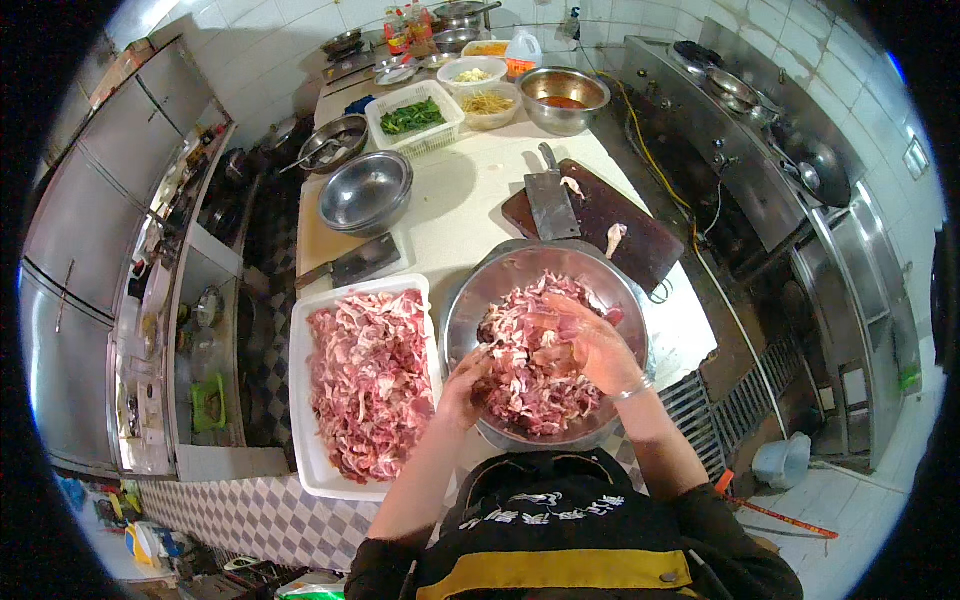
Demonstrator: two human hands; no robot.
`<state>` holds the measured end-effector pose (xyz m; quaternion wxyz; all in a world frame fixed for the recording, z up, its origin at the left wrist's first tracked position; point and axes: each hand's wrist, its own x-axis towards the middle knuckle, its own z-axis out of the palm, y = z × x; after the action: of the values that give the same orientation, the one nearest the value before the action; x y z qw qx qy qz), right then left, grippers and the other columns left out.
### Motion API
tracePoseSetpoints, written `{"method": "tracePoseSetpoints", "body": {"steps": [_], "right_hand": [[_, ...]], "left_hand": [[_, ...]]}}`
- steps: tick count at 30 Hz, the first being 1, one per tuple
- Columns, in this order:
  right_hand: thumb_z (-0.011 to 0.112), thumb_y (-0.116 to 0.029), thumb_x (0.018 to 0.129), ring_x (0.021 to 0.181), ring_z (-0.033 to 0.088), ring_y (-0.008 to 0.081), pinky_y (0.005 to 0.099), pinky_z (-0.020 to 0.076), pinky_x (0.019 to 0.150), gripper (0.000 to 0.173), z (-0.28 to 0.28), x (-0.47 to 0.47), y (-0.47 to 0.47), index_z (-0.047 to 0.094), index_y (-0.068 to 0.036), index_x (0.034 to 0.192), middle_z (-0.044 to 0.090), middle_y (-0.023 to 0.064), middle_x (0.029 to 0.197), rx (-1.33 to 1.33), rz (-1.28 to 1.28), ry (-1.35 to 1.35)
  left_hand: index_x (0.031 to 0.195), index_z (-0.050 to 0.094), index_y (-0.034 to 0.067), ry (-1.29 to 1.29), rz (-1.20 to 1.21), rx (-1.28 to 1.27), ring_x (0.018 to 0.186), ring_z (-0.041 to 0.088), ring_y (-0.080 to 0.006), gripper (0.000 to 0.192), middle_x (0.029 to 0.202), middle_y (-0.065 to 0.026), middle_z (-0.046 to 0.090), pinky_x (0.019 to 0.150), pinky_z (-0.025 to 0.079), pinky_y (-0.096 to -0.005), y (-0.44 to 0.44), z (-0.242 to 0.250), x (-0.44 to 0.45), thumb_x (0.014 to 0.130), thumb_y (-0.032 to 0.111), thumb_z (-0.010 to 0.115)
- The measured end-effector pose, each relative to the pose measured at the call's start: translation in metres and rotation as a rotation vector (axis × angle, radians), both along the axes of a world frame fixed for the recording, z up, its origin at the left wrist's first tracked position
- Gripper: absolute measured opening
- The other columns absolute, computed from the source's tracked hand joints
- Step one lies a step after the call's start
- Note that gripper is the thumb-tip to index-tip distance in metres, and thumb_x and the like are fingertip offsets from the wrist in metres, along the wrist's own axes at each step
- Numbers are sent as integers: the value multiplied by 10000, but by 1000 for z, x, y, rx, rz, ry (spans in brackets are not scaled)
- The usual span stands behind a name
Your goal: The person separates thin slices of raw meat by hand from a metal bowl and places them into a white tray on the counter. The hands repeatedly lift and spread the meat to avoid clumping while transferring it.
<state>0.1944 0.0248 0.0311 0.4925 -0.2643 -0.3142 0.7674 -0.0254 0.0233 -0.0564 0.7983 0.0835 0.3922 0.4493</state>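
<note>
A big stainless steel bowl [461,322] stands before me, heaped with sliced raw meat [536,401]. My left hand [466,384] reaches over the bowl's left side, its fingertips sunk in the meat. From the right, my right hand [596,341] lies over the top of the heap; it is blurred, and a bracelet circles its wrist. Whether either hand grips any slices cannot be made out. Left of the bowl, close beside it, is a white plastic tray [298,405] filled with more sliced raw meat [367,375].
A cleaver [551,206] rests on a dark cutting board [637,217] with meat scraps. Another cleaver [366,260] lies behind the tray, near nested metal bowls [367,191]. Farther back are a basket of greens [412,118] and a metal bowl of reddish liquid [562,97]. A stove [720,150] lines the right.
</note>
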Motion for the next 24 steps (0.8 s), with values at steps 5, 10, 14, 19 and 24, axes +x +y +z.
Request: {"method": "tracePoseSetpoints", "body": {"steps": [5, 10, 14, 19, 24], "right_hand": [[596, -83, 798, 938, 551, 135, 258, 444, 801, 521, -43, -24, -7, 391, -27, 1274, 545, 86, 1099, 19, -105, -680], [554, -23, 809, 693, 546, 82, 227, 459, 581, 236, -67, -30, -7, 513, -11, 1041, 582, 22, 839, 160, -51, -581], [612, -72, 759, 651, 581, 176, 283, 468, 562, 213, -57, -23, -8, 560, -22, 960, 591, 71, 817, 501, -367, -1213], [649, -111, 709, 716, 592, 282, 356, 480, 637, 236, -30, -34, -23, 589, -40, 927, 588, 103, 841, 639, -266, -1043], [613, -130, 763, 660, 605, 190, 296, 477, 595, 169, -25, -45, -20, 620, -19, 891, 623, 81, 731, 567, -291, -952]], "left_hand": [[1258, 374, 80, -317, -116, 128, 919, 575, -276, 451, 1161, -145, 517, 670, 516, -357, -2, 21, 5, 920, 379, 362], [1320, 299, 94, -365, -59, 170, 1065, 507, -330, 509, 1249, -184, 435, 744, 499, -354, -6, 50, 11, 902, 369, 400], [1337, 248, 104, -366, -55, 282, 1149, 427, -340, 586, 1321, -204, 344, 875, 431, -409, -8, 59, 6, 859, 351, 480], [1346, 220, 109, -226, -34, 256, 1178, 386, -354, 620, 1319, -221, 340, 955, 352, -451, -6, 57, 11, 837, 305, 513], [1296, 323, 114, -240, -131, 184, 929, 571, -202, 538, 1165, -131, 493, 776, 500, -333, -12, 51, 12, 810, -26, 506]]}}
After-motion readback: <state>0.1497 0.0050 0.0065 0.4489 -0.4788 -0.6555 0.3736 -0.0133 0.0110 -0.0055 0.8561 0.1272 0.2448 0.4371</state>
